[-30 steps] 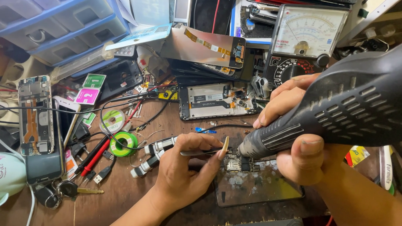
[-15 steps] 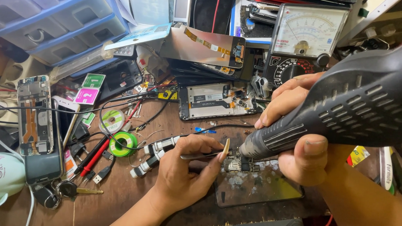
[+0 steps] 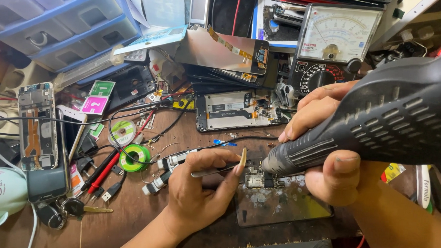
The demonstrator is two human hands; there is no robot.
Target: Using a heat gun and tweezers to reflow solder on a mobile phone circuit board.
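Observation:
My right hand grips a large black hot-air gun, its nozzle pointing down-left at a small circuit board. The board lies on a dark glass plate near the front of the wooden bench. Just left of the board, my left hand pinches thin metal tweezers, whose tips reach toward the board beside the nozzle. My left thumb has a long nail.
An opened phone lies behind the board, with an analog multimeter at the back right. A green solder spool, red and black probes, an opened phone frame and keys crowd the left. Blue drawers stand back left.
The hot-air gun has crept slightly left and down toward the board. My left hand and tweezers stay almost still.

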